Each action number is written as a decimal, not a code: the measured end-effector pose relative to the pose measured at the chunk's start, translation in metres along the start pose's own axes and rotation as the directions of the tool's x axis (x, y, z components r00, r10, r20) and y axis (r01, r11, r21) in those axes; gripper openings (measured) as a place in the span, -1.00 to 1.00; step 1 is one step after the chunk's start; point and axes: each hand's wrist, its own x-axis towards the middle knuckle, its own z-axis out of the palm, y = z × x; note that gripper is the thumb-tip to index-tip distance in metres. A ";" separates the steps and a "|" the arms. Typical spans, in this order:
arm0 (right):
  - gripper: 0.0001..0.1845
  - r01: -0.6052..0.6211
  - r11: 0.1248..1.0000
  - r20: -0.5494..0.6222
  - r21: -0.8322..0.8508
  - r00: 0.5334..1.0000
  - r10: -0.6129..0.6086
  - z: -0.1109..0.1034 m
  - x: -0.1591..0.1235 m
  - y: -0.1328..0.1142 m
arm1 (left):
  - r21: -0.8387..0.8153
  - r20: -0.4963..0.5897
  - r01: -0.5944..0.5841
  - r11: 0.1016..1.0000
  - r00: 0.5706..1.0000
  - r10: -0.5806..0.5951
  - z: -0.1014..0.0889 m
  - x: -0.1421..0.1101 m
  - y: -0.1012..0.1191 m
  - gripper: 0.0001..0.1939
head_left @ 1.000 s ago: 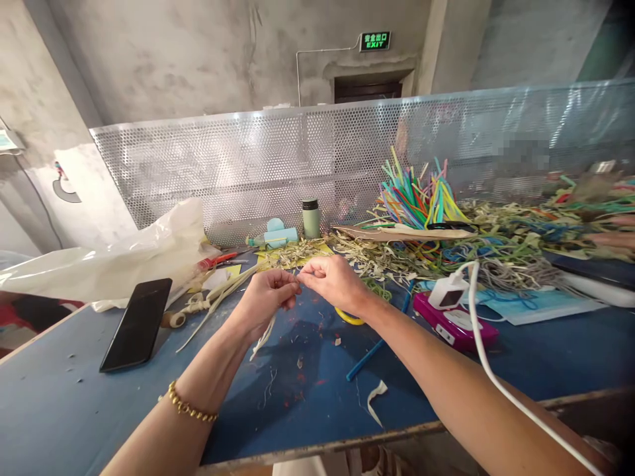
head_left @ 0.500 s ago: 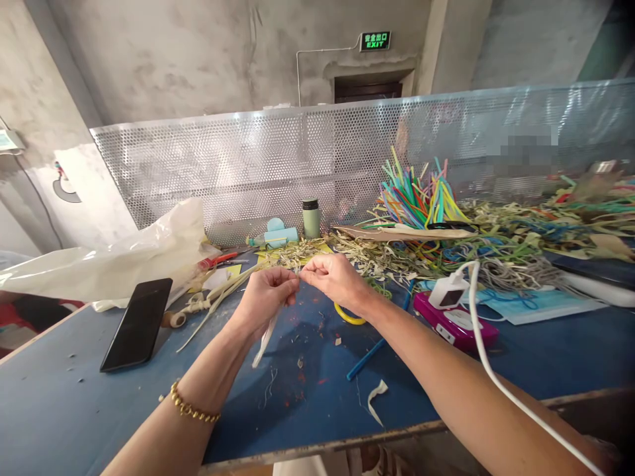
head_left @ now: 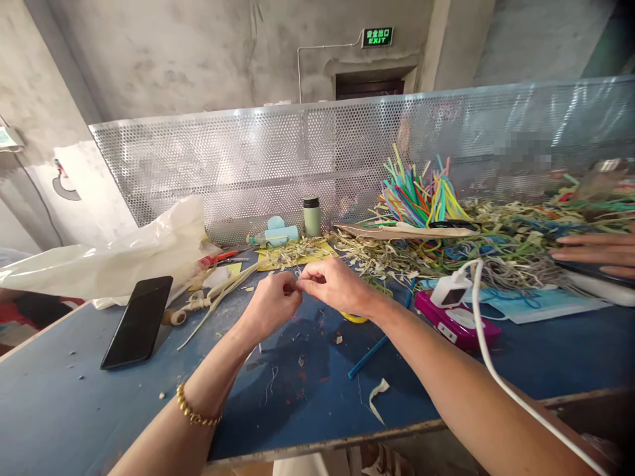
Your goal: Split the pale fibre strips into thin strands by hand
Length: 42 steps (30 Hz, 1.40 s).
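Over the middle of the blue table (head_left: 307, 396), my left hand (head_left: 272, 301) and my right hand (head_left: 332, 284) meet at their fingertips. Both are closed in a pinch, and a thin pale strip (head_left: 260, 348) runs between them, mostly hidden by the fingers. Only a bit of it shows below my left wrist. A pile of dried leaf shreds (head_left: 297, 251) lies just beyond the hands on yellow paper. Under my right forearm are a yellow ring (head_left: 353, 318) and a blue stick (head_left: 367, 357). A loose whitish scrap (head_left: 379, 396) rests near the front edge.
At left are a black phone (head_left: 137, 322), red-handled scissors (head_left: 218, 258) and a plastic bag (head_left: 143, 248). A green bottle (head_left: 312, 219) stands behind. At right, a purple power strip (head_left: 456, 320), a white cable (head_left: 477, 317), colourful pipe cleaners (head_left: 417, 195) and another person's hand (head_left: 600, 250).
My left hand has turned over, its back now upward, and the strip that hung below it is mostly out of sight. Another person's hand has come in at the right edge.
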 end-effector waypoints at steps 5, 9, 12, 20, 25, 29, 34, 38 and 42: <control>-0.63 0.030 0.999 -0.002 -0.014 1.000 -0.030 0.000 -0.001 -0.004 | -0.039 0.069 -0.088 0.995 0.994 0.090 0.001 -0.001 -0.002 -0.87; -0.63 -0.037 0.998 -0.038 0.054 0.999 0.039 -0.007 -0.002 -0.003 | -0.116 0.092 -0.073 0.991 0.992 0.084 -0.001 0.001 -0.005 -0.82; -0.81 -0.109 0.988 0.002 0.111 0.994 0.110 -0.009 -0.002 -0.001 | -0.179 0.086 -0.040 0.983 0.995 0.056 -0.001 0.003 -0.006 -0.81; -0.87 -0.097 0.993 -0.007 -0.061 0.995 0.097 -0.004 0.000 0.002 | -0.213 0.101 -0.028 0.977 0.994 0.051 -0.002 0.002 -0.005 -0.81; -0.87 -0.078 0.994 0.010 -0.082 0.997 0.079 -0.004 -0.001 0.003 | -0.216 0.041 0.002 0.976 0.999 0.007 -0.001 0.005 -0.008 -0.83; -0.85 -0.081 0.996 0.063 -0.035 0.995 0.083 -0.004 -0.001 0.004 | -0.301 0.025 0.017 0.953 1.000 -0.010 -0.001 0.007 -0.010 -0.91; -0.77 -0.087 0.996 0.020 -0.031 0.996 0.087 -0.007 0.000 0.004 | -0.377 0.046 0.025 0.926 0.999 -0.008 -0.001 0.006 -0.009 -0.96; -0.81 -0.131 0.991 0.014 -0.003 0.991 0.131 -0.003 0.001 0.005 | -0.392 0.046 0.004 0.920 0.999 0.015 0.000 0.006 -0.009 -0.96; -0.84 -0.150 0.989 -0.007 0.001 0.989 0.150 0.002 0.001 0.005 | -0.389 0.027 -0.029 0.921 0.999 0.043 0.000 0.005 -0.008 -0.97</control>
